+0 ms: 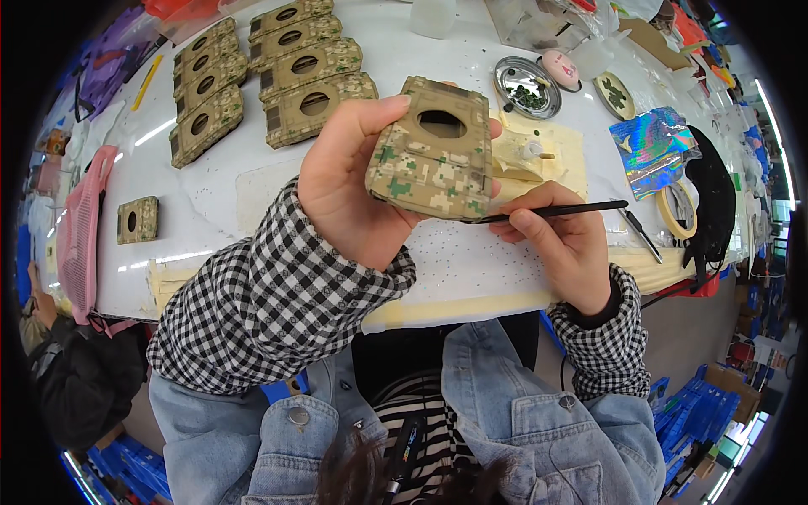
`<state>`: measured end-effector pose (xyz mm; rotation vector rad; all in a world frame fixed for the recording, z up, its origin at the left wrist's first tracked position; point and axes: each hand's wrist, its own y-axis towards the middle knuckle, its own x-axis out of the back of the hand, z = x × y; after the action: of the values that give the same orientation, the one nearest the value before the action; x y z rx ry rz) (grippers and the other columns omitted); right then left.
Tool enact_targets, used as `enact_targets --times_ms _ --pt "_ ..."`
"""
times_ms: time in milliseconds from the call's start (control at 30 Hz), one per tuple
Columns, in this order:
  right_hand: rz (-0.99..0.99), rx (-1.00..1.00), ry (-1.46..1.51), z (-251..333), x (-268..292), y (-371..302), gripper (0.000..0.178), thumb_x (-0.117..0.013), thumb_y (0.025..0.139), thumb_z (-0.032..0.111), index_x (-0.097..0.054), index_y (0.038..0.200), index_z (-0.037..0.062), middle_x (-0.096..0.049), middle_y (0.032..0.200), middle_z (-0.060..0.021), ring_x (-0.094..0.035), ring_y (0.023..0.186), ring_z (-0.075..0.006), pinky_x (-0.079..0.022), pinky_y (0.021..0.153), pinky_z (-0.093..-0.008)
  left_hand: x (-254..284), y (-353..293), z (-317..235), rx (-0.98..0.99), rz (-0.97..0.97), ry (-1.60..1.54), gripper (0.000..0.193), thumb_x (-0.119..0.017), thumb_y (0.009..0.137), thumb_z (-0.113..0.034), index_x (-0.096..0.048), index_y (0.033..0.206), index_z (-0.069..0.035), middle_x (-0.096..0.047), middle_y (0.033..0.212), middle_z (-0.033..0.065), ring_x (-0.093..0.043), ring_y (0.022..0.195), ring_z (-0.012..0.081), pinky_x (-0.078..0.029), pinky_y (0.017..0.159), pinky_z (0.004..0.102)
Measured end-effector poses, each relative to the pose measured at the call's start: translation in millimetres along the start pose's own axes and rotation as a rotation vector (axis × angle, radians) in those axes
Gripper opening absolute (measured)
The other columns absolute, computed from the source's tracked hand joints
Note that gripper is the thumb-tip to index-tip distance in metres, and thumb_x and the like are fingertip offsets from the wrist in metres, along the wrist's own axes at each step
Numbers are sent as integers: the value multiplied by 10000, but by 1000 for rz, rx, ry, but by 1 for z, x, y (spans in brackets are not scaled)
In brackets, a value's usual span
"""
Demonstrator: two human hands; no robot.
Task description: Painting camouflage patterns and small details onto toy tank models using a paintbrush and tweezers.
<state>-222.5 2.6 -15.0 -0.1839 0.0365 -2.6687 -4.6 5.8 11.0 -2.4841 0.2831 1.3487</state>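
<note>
My left hand [353,172] grips a camouflage-patterned case [433,156] with an oval hole near its top, raised over the table. Closed around a thin black tool [564,210], perhaps a fine brush or tweezers, is my right hand [562,244]. The tool's tip meets the lower right edge of the case; the exact contact is too small to make out. Several like cases [316,105] stand in two overlapping rows at the far left. One small case piece [138,220] with a round hole lies alone near the left edge.
To the right are a round metal dish [528,87] of small dark green bits, a pale oval dish [614,94], a pink round object [561,69], a shiny holographic pouch [653,151], a tape roll [676,211] and a black pen [642,235]. A yellow knife-like stick [146,82] lies far left.
</note>
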Motion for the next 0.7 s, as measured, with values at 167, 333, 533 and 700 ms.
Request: enact_targets --times_ms 167,333,533,700 --pt "-2 5 -1 -1 0 0 115 -579 907 60 -578 941 -50 -629 844 -82 -630 791 -118 -510 722 -221 13 2 -1 28 151 -117 464 -378 920 -291 -504 1203 55 -583 1180 212 -573 1104 308 -464 965 420" --pt "-6 10 9 -2 1 0 115 -570 912 58 -576 942 -53 -626 855 -82 -638 802 -125 -512 724 -224 14 2 0 29 145 -120 465 -379 921 -291 -497 1211 53 -579 1186 211 -571 1107 307 -464 966 419" --pt "-20 -9 29 -2 1 0 117 -573 911 58 -573 948 -53 -625 862 -82 -642 807 -129 -516 725 -222 13 2 -1 26 168 -113 465 -383 919 -290 -497 1209 57 -575 1192 216 -570 1108 311 -464 965 419" --pt "-43 -14 32 -1 2 0 122 -574 913 65 -575 948 -51 -629 862 -84 -648 807 -134 -518 723 -223 12 1 -1 23 147 -109 465 -390 917 -291 -504 1201 59 -582 1180 219 -574 1102 314 -471 956 418"
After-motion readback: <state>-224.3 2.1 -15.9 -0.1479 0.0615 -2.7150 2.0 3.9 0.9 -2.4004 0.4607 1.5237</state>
